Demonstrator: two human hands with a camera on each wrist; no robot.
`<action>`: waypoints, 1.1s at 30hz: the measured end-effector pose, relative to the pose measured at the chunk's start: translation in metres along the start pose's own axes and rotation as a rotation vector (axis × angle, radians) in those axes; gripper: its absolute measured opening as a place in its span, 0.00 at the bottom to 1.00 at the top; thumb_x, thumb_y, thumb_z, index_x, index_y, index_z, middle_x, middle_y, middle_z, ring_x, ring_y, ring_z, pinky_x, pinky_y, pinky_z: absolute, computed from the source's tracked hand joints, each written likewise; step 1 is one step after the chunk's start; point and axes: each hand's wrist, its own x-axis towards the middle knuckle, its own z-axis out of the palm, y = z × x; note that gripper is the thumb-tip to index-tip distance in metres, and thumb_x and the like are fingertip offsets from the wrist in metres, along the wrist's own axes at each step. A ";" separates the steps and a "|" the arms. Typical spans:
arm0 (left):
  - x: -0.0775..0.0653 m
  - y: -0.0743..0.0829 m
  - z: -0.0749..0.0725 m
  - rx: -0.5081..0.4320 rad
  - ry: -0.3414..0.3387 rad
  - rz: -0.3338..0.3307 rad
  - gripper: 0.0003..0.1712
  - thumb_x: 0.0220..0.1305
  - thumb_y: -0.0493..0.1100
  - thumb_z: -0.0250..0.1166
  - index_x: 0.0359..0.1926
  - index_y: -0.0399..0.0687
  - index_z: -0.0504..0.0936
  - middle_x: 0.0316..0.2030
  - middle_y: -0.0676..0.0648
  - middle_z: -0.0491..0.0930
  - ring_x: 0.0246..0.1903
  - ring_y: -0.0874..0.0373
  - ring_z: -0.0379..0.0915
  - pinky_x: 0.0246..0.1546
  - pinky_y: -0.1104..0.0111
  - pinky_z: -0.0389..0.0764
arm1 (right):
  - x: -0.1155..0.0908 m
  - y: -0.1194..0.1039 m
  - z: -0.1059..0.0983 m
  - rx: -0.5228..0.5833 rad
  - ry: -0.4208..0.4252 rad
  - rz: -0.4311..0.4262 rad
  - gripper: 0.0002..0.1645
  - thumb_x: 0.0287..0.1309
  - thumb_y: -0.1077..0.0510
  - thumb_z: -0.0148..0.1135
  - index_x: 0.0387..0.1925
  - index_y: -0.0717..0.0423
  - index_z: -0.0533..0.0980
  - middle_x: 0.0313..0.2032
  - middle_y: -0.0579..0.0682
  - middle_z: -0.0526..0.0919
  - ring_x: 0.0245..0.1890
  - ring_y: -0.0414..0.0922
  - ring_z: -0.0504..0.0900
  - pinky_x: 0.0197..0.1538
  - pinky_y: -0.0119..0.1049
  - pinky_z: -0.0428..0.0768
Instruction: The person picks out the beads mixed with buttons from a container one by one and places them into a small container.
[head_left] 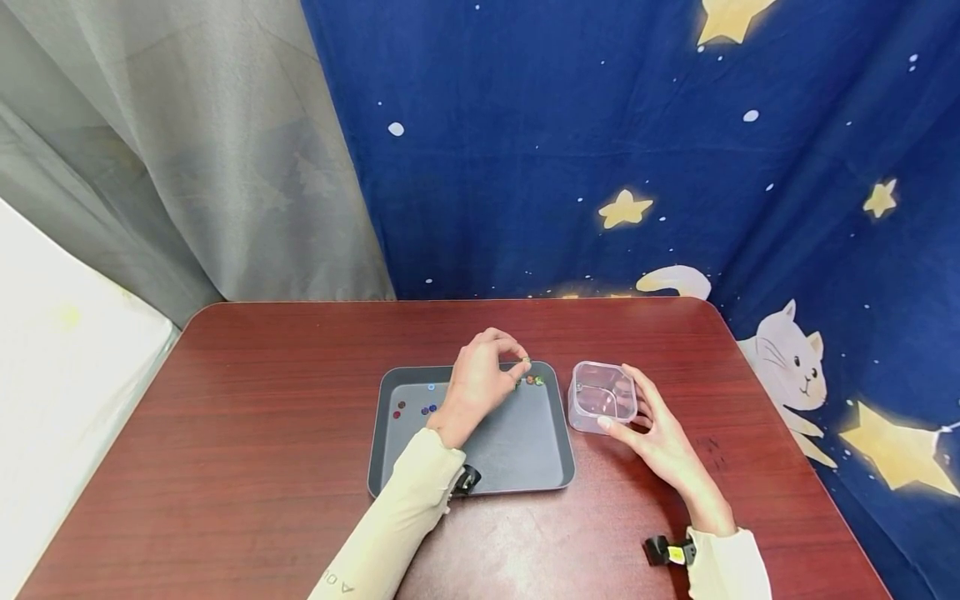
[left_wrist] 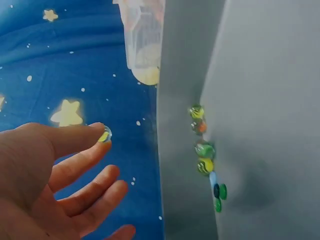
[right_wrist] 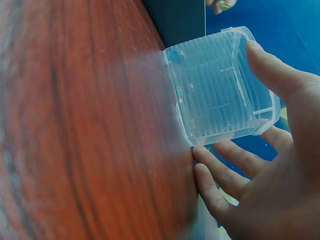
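Between thumb and index finger, my left hand (head_left: 482, 379) pinches a clear marble (left_wrist: 105, 134) with a yellow swirl, held above the far right part of a grey tray (head_left: 510, 454). Beneath it, several marbles (left_wrist: 204, 149) line the tray's far edge, with small green discs (left_wrist: 223, 191) beside them. My right hand (head_left: 656, 433) grips a clear plastic box (right_wrist: 215, 90), thumb at the near rim and fingers round its right side. The box stands upright on the table, right of the tray, with a few small pieces on its bottom.
Red and blue discs (head_left: 429, 409) and a light blue ring (head_left: 431, 387) lie in the tray's left part, left of my left wrist. The reddish wooden table (head_left: 262, 433) ends at a blue curtain (head_left: 525, 167) behind.
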 end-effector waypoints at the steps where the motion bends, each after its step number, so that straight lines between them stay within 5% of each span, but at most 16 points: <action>1: 0.000 0.002 0.000 -0.020 -0.001 0.000 0.04 0.60 0.45 0.77 0.37 0.56 0.90 0.47 0.54 0.85 0.51 0.53 0.83 0.54 0.57 0.82 | 0.000 0.000 0.000 0.002 0.000 0.000 0.55 0.62 0.51 0.75 0.82 0.41 0.53 0.70 0.58 0.72 0.61 0.55 0.79 0.55 0.18 0.74; 11: -0.001 0.017 -0.002 -0.127 0.001 0.048 0.05 0.61 0.45 0.77 0.38 0.57 0.90 0.46 0.55 0.84 0.50 0.55 0.83 0.53 0.59 0.83 | 0.000 0.000 0.000 0.003 -0.004 0.006 0.55 0.63 0.51 0.74 0.82 0.39 0.52 0.71 0.58 0.70 0.63 0.55 0.78 0.56 0.17 0.73; 33: -0.008 0.038 0.006 -0.194 -0.034 0.135 0.04 0.63 0.44 0.76 0.39 0.56 0.91 0.45 0.55 0.85 0.49 0.59 0.83 0.51 0.65 0.82 | 0.000 -0.001 0.000 0.004 -0.010 0.001 0.55 0.63 0.51 0.74 0.82 0.41 0.52 0.70 0.58 0.71 0.63 0.56 0.78 0.56 0.19 0.75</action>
